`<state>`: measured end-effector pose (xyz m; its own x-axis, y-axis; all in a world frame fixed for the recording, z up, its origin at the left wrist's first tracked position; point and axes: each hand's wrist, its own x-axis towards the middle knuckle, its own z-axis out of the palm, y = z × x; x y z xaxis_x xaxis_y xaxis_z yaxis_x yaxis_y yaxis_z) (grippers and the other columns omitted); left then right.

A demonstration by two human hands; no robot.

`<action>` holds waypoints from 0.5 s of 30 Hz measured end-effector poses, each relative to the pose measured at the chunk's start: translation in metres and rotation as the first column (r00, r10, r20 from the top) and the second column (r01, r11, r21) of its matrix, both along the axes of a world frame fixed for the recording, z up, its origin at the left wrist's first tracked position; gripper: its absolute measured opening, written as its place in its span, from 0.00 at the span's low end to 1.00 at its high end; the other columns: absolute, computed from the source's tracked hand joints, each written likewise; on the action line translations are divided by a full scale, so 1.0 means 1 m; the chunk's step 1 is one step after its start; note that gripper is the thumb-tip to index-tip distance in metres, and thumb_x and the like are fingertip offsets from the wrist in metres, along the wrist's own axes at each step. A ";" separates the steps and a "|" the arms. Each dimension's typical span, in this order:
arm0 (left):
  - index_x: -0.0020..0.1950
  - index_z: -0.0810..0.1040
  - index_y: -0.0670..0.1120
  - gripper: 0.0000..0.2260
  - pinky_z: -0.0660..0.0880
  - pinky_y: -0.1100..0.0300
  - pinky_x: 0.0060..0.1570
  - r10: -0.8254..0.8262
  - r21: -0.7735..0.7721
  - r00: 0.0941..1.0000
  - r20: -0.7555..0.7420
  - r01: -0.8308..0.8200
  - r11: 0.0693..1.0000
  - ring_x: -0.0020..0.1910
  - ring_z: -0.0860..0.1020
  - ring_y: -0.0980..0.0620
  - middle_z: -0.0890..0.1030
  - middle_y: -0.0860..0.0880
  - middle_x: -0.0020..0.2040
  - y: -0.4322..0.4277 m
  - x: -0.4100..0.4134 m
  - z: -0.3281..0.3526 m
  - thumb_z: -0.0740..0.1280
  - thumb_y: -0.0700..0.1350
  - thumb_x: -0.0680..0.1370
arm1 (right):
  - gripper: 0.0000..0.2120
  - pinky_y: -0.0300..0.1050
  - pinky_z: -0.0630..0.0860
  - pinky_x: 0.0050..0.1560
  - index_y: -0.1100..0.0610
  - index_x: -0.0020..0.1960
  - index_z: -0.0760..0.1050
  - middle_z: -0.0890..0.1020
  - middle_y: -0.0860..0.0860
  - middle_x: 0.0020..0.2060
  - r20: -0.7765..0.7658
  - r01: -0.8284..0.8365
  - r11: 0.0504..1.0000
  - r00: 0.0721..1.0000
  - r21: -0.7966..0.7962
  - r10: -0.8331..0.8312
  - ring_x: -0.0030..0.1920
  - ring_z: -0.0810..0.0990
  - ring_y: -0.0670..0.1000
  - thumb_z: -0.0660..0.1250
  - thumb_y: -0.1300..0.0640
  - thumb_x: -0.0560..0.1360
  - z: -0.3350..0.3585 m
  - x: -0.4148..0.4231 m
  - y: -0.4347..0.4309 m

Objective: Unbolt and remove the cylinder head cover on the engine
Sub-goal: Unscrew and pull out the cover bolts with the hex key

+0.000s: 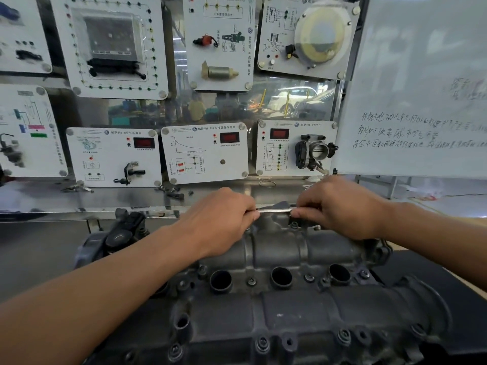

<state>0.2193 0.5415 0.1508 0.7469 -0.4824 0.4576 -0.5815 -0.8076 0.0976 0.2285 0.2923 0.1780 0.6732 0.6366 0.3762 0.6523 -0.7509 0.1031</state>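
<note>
Head view: cylinder head cover [276, 248], grey cast metal, lies across mid-frame on the engine, directly under and just in front of both hands; left hand [224, 219] rests on the cover's far left top, fingers curled round the left end of a slim metal bar [274, 211]; right hand [340, 206] pinches the bar's right end, above the cover's far edge; the bar runs level between the two hands, and what it connects to below cannot be told; cover bolts [251, 281] sit seated along the near edge, between three spark plug wells [281, 277]; the wells open upward, dark inside, contents cannot be told; dark intake manifold [342, 306] lies just beside the cover, nearer the camera; loose bolts [175, 194] lie on the steel shelf [79, 200] behind the engine; training panels [205, 154] and a handwritten whiteboard [421, 88] stand beyond
</note>
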 end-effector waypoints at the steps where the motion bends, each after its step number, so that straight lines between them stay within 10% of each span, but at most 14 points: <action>1: 0.42 0.77 0.48 0.14 0.73 0.52 0.36 -0.002 -0.009 1.000 -0.001 0.002 1.000 0.32 0.73 0.56 0.77 0.52 0.33 -0.001 0.000 0.000 0.60 0.52 0.83 | 0.22 0.51 0.76 0.38 0.53 0.43 0.78 0.79 0.45 0.34 0.013 -0.021 1.000 1.000 0.010 0.021 0.35 0.77 0.47 0.55 0.37 0.77 0.003 0.000 0.002; 6: 0.45 0.81 0.47 0.12 0.79 0.50 0.42 -0.033 -0.269 0.999 0.043 0.043 0.962 0.36 0.80 0.53 0.82 0.51 0.36 0.005 0.002 0.017 0.62 0.49 0.83 | 0.21 0.40 0.70 0.36 0.56 0.44 0.80 0.76 0.43 0.33 0.158 -0.145 0.985 0.979 0.095 0.129 0.33 0.75 0.44 0.58 0.41 0.78 0.043 0.001 0.009; 15: 0.53 0.84 0.48 0.08 0.77 0.55 0.44 -0.103 -0.053 0.994 -0.046 0.100 0.994 0.38 0.79 0.56 0.83 0.53 0.39 0.012 0.007 0.019 0.65 0.45 0.81 | 0.09 0.32 0.67 0.29 0.55 0.45 0.81 0.74 0.44 0.23 -0.084 -0.021 0.987 0.996 0.159 0.034 0.27 0.74 0.44 0.65 0.55 0.79 0.004 -0.059 0.025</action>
<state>0.2258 0.5535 0.1697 0.7170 -0.5340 0.4480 -0.6539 -0.7378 0.1672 0.1695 0.3178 0.1815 0.6907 0.5923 0.4147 0.6742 -0.7349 -0.0733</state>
